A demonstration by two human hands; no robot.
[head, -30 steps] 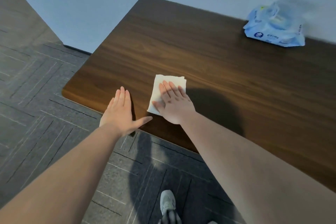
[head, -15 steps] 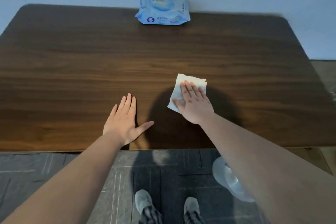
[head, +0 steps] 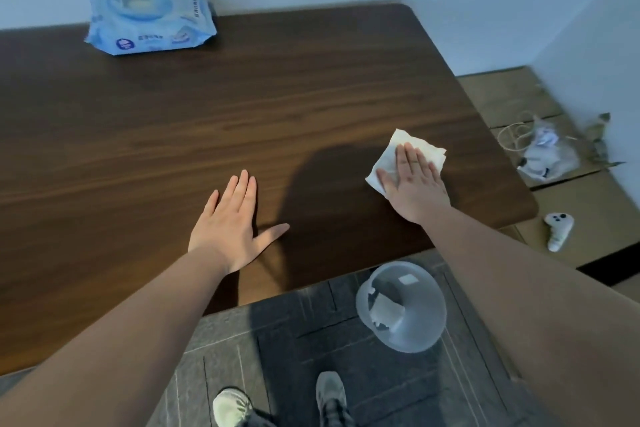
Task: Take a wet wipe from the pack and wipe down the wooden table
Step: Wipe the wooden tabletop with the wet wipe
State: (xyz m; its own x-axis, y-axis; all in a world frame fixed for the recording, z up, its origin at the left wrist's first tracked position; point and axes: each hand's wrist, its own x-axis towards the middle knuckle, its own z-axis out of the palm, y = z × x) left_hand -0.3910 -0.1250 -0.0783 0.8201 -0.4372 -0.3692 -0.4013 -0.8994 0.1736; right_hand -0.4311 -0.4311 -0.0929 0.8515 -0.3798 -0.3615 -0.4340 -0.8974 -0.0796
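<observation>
The dark wooden table [head: 207, 121] fills most of the view. A folded white wet wipe [head: 405, 149] lies flat near the table's right end, and my right hand [head: 414, 184] presses down on it with fingers together. My left hand [head: 230, 222] rests flat on the bare wood near the front edge, fingers extended, holding nothing. The blue wet wipe pack [head: 147, 22] sits at the back left of the table against the wall.
A translucent plastic bin [head: 401, 305] with crumpled wipes inside stands on the dark floor just below the table's front edge. Cardboard [head: 554, 204] to the right holds a white controller [head: 557, 229] and a bag with cords [head: 543, 152]. My shoes [head: 329, 395] show below.
My right hand has slid the wipe rightward along the table, from its left end toward its right end. My left hand has followed along the front edge, flat on the wood.
</observation>
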